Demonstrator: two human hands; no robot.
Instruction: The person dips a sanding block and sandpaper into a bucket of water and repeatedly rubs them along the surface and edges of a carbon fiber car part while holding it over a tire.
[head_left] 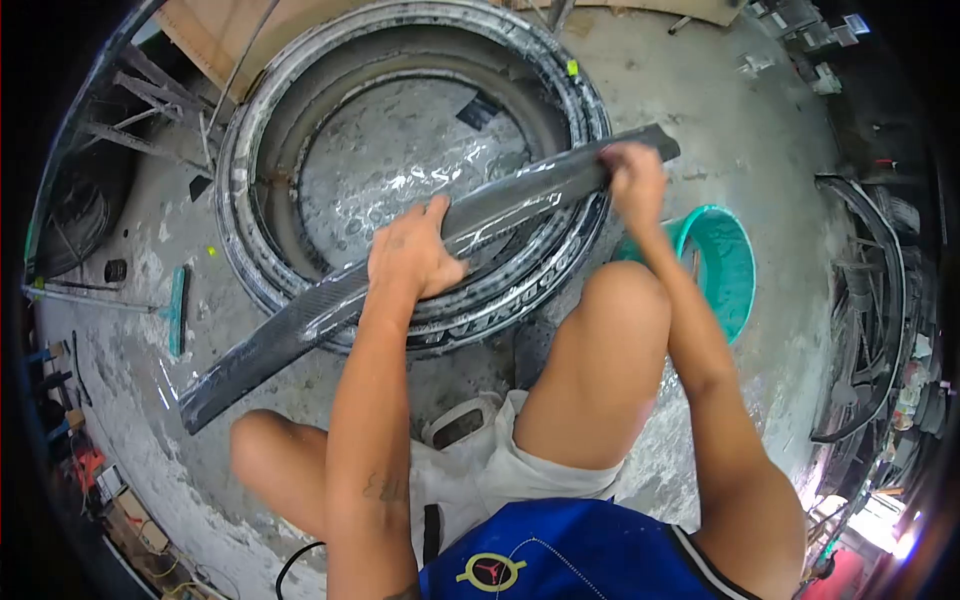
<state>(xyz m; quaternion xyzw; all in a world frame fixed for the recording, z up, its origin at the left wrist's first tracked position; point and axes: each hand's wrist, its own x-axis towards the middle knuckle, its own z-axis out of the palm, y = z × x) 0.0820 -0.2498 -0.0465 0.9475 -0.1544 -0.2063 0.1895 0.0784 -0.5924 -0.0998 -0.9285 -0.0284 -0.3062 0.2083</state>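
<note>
A long, glossy dark strip with a carbon-fibre weave (525, 200) lies slantwise across a tyre (235, 205) that rests flat on the floor. The strip looks wet, and its lower left end juts out past the tyre. My left hand (410, 252) is closed over the strip's middle, thumb on the near side. Close to the upper right end, my right hand (637, 185) presses curled fingers against the strip's surface. Those fingers are slightly blurred, and whatever they may hold is hidden.
A teal bucket (738, 275) stands beside my right knee. A teal-headed squeegee (178, 312) lies on the wet concrete floor (680, 80) at left. Metal stands (150, 100) are at upper left. A curved black trim piece (890, 300) and cluttered parts line the right side.
</note>
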